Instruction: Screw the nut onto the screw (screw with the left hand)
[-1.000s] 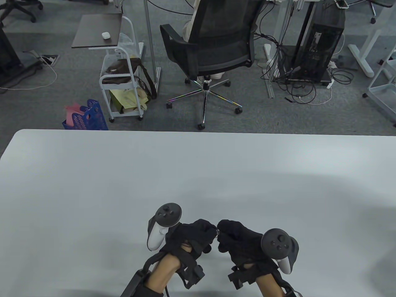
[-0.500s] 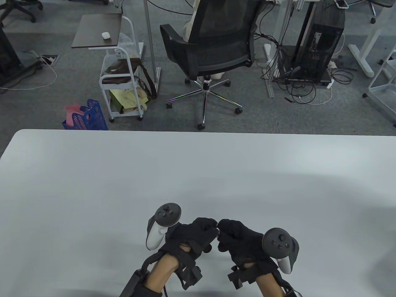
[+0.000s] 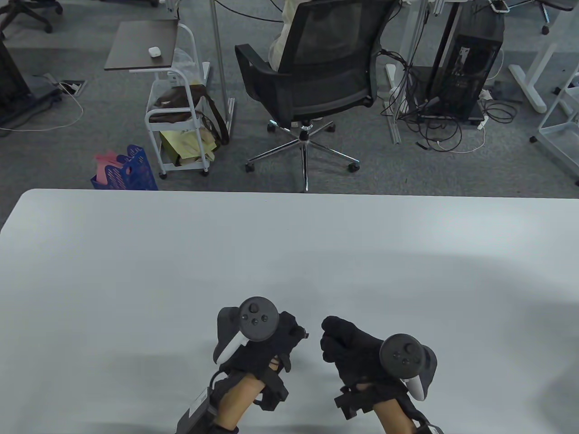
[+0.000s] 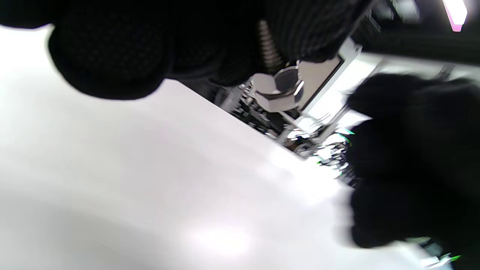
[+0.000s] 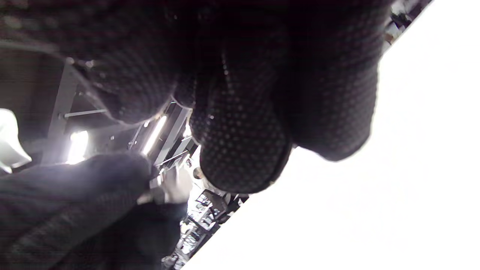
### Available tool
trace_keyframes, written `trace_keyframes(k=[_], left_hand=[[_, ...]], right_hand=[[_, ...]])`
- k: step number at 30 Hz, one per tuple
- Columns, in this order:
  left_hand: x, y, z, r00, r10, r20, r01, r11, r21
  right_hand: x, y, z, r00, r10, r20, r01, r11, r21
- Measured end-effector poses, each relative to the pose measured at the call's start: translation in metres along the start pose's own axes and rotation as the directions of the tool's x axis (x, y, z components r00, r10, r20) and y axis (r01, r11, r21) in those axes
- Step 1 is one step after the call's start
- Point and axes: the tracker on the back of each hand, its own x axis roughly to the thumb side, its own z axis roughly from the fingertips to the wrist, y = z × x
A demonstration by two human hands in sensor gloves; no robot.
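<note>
White table (image 3: pixel 289 253) lies under both hands, the left hand (image 3: pixel 267 343) pinching the screw (image 4: pixel 269 50) so its nut (image 4: pixel 279 92) sits free at the tip, while the right hand (image 3: pixel 353 348), curled and apparently empty, waits just beside.

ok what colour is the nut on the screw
Silver metal nut, clearest in the left wrist view.

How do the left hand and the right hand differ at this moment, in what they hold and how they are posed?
The left hand pinches the screw, with the nut on its end; the right hand is curled and seems to hold nothing. The left hand is rolled so its tracker faces up over the knuckles; the right hand's tracker sits nearer its wrist. Both wear black gloves above the table, apart from each other.
</note>
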Motion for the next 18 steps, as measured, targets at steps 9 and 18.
trace_keyframes(k=[9,18], left_hand=[[-0.043,-0.010,-0.022,0.838,-0.472,-0.272,0.441,0.881,-0.170],[-0.061,-0.029,-0.030,0.757,-0.562,-0.332,0.471,0.823,-0.319]], right_hand=[[0.001,0.005,-0.001,0.993,0.110,0.030,-0.111,0.993,0.042],[-0.002,0.003,-0.001,0.994,0.106,0.019,-0.106,0.994,0.038]])
